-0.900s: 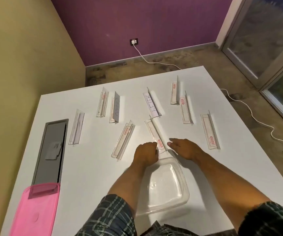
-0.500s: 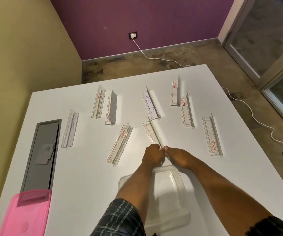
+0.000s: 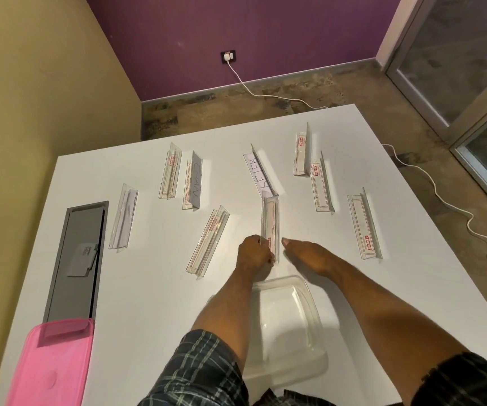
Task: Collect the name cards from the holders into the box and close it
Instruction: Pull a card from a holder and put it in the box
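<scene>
— What is shown at the centre of the desk [image 3: 353, 288]?

— A clear holder [image 3: 270, 224] is pinched at its near end by the left hand [image 3: 253, 254], the fingers being curled tight around the plastic. Whether a name card sits inside this holder cannot be told; only a pale strip and a small red label are seen through it.

— And the right hand [image 3: 309, 256]?

— It is held flat and released, palm down, just to the right of the holder's near end, with nothing gripped.

— Where is the box?

— The clear box [image 3: 290, 329] is seen open on the desk directly behind both hands, toward the person, apparently empty. Its pink lid [image 3: 50, 364] is laid well off to the left of the left hand, beside a grey panel [image 3: 75, 265] set into the desk.

— How is this step best carried out?

— The holder should probably be steadied by the left hand while the card is slid out lengthwise by the right, so that the card is not creased. It can then be dropped straight back into the box.

— What remains?

— Cards reading CHAN [image 3: 196, 183] and PETER [image 3: 261, 174] are seen beyond the hands, still in their holders, among several other holders.
</scene>
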Motion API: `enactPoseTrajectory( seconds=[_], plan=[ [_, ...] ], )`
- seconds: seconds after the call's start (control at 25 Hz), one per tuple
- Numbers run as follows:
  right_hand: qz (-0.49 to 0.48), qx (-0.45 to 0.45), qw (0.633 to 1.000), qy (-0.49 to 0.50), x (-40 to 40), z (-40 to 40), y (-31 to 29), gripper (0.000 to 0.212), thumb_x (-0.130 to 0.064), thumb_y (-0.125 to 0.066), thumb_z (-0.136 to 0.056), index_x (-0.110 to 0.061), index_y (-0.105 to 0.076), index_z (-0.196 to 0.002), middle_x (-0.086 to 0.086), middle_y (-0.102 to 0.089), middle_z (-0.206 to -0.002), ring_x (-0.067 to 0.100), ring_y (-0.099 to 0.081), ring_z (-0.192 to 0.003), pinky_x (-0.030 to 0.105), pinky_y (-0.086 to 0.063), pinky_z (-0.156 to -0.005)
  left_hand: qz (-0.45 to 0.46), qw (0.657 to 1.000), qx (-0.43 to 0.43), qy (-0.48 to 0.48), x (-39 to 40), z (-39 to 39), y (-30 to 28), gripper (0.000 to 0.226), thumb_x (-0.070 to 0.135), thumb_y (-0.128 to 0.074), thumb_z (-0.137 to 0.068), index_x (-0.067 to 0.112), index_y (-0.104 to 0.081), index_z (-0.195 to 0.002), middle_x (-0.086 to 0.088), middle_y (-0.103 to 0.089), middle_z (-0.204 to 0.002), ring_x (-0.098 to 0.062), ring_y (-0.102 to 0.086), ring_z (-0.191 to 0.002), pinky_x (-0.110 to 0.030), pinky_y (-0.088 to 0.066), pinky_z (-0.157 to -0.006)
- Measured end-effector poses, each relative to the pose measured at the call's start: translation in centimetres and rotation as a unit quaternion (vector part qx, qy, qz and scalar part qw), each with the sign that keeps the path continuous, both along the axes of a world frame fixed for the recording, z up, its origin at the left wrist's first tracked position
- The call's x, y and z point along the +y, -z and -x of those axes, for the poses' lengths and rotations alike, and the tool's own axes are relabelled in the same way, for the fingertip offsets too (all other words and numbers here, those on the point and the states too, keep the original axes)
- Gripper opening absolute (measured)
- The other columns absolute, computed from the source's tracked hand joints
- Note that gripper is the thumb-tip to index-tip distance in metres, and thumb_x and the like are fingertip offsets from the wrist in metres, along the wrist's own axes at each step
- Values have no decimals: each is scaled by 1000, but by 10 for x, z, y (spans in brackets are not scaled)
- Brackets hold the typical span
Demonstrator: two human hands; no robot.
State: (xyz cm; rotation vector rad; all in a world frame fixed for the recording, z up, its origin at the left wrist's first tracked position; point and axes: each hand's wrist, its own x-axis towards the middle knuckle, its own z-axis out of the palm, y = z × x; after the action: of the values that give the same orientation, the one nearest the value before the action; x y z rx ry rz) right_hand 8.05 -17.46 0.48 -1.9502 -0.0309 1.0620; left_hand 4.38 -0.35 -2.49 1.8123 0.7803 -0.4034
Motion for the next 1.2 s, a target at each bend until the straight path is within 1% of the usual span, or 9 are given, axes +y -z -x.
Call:
enactPoseTrajectory(
  seconds=[0.16, 0.32, 0.48, 0.6, 0.72, 0.88, 1.0, 1.12, 1.2],
  plan=[
    [77, -132, 986, -67, -4, -11, -10, 64, -53, -46, -100, -31, -25, -157, 2, -36, -158, 20, -37, -144, 35, -26, -118, 5, 999, -19, -28, 26, 13, -9, 24, 9, -52, -73, 15, -69, -88, -9, -73, -64, -27, -73, -63, -40, -62, -70],
    [123, -244, 957, -96, -7, -8, -24, 86, -33, -63, -95, -30, -7, -159, 2, -21, -164, 24, -34, -145, 43, -34, -115, 28, 994, -69, -80, 41, 36, -50, 32, -2, -40, -96, 9, -69, -103, -13, -62, -59, -20, -58, -47, -15, -39, -39],
    [197, -404, 882, -140, -8, 4, -40, 111, -27, -77, -83, -29, 4, -159, -2, 1, -167, 30, -34, -143, 48, -41, -106, 43, 995, -56, -76, 58, 59, -75, 40, 3, -36, -100, 13, -73, -106, -11, -56, -57, -17, -46, -47, -21, -38, -49],
    [192, -472, 837, -198, -15, 11, -49, 115, -30, -83, -78, -29, -2, -159, 1, -6, -167, 28, -30, -145, 45, -35, -111, 45, 998, -17, -42, 66, 81, -85, 42, 5, -36, -98, 13, -76, -102, -3, -49, -49, -16, -36, -46, -23, -31, -50],
    [142, -493, 814, -273, -24, 20, -51, 99, -39, -79, -81, -33, -17, -158, 1, -29, -162, 25, -34, -144, 43, -31, -113, 70, 997, 39, -16, 73, 103, -87, 40, 4, -40, -91, 12, -78, -98, 4, -36, -47, -13, -24, -46, -21, -24, -49],
    [119, -506, 766, -379, -26, 35, -49, 90, -54, -74, -80, -30, -29, -155, 0, -48, -149, 22, -47, -132, 39, -37, -107, 122, 989, 82, 7, 76, 121, -96, 30, 13, -59, -66, 13, -73, -93, 2, -31, -52, -14, -22, -47, -22, -20, -49],
    [85, -528, 722, -439, -26, 45, -40, 81, -60, -71, -80, -23, -45, -147, 0, -62, -127, 23, -58, -112, 38, -42, -93, 134, 985, 97, 37, 77, 132, -97, 22, 13, -57, -72, 15, -74, -86, 2, -30, -49, -14, -21, -46, -21, -19, -50],
    [76, -520, 710, -469, -27, 52, -36, 73, -61, -69, -80, -20, -54, -139, 1, -66, -118, 23, -61, -105, 36, -43, -88, 94, 986, 108, 86, 77, 137, -94, 23, 25, -69, -60, 20, -74, -83, 4, -34, -53, -14, -25, -49, -23, -19, -51],
    [76, -506, 710, -484, -30, 57, -30, 70, -60, -69, -80, -19, -55, -136, 0, -67, -117, 23, -62, -104, 36, -45, -88, 32, 980, 106, 168, 75, 136, -93, 20, 14, -60, -82, 18, -78, -90, 1, -47, -66, -14, -36, -52, -22, -20, -50]
  ],
)
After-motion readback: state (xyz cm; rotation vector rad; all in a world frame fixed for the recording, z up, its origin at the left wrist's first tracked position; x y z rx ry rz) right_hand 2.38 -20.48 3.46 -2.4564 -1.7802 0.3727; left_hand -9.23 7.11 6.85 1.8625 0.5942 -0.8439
